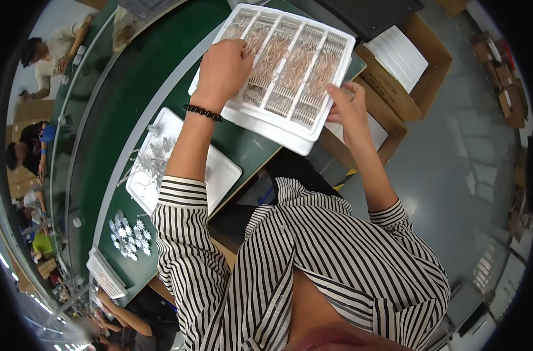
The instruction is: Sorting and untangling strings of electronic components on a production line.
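Note:
A white slotted tray [342, 44] filled with rows of small copper-coloured parts lies on the green bench [132, 88], stacked on another white tray. My left hand [224, 65] rests on the tray's left rows, fingers curled onto the parts; a black bead bracelet [203, 112] circles that wrist. My right hand [348, 108] grips the tray's near right edge, fingers over the rim. Both forearms come out of striped black-and-white sleeves.
A flat white tray [222, 169] with loose pale plastic pieces lies to the left. Small white star-shaped parts [129, 234] sit nearer. Open cardboard boxes [418, 64] with white trays stand at right on the grey floor. Other people work along the far left.

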`<state>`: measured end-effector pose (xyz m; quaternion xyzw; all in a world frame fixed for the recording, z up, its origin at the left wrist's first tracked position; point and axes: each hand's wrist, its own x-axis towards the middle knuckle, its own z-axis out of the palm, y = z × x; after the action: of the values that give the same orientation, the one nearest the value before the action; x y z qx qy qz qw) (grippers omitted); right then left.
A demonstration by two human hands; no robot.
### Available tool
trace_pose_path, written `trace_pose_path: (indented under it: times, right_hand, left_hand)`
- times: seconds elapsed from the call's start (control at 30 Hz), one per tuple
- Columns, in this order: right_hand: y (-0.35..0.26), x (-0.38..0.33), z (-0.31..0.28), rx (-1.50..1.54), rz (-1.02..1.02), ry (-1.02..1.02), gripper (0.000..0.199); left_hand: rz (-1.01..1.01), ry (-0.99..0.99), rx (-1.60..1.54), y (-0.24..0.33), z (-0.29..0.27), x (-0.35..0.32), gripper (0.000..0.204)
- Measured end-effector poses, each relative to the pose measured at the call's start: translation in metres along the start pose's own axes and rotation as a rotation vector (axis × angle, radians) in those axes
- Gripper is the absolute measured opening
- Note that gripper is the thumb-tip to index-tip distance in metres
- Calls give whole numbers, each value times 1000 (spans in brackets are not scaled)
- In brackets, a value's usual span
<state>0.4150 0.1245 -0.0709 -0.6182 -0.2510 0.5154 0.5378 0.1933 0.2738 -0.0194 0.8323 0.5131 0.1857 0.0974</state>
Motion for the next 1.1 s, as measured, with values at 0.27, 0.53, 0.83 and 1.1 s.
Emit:
trace_pose_path:
  times: [0.27, 0.53, 0.83, 1.1]
  right_hand:
    - [-8, 35, -20, 180, -5, 108, 69]
    - [-25, 52, -23, 243, -95, 308, 63]
    - [-7, 65, -37, 234, -91, 264, 65]
    - [-1, 69, -41, 151, -148, 272, 66]
  left_hand:
    - [-87, -203, 191, 25, 20, 57, 23]
    - [-118, -130, -186, 42, 21, 79, 25]
    - [-142, -348, 71, 57, 33, 116, 29]
    - [-303, -474, -539, 23, 15, 121, 22]
